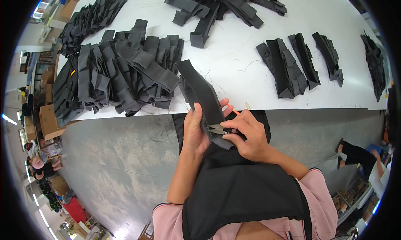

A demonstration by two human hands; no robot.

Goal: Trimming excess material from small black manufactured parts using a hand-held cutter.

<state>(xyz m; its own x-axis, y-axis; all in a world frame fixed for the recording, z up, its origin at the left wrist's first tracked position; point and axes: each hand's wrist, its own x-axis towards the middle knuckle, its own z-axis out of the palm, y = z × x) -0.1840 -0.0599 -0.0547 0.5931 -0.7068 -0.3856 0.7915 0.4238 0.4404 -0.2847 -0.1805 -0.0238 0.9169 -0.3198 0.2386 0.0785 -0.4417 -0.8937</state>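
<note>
So we're gripping a folded black fabric strip (203, 93) in our left hand (196, 133), mid-frame, just off the near edge of the white table (234, 73). Our right hand (249, 135) is pinching small thread snips (216, 129) between thumb and fingers, with the blades lying against the strip's lower end. Looks like we're trimming loose threads; can't tell if one's between the blades. Next we're probably needing a steady strip and tips kept clear of the cloth. More strips are lying in a big pile (125, 68) at upper left.
</note>
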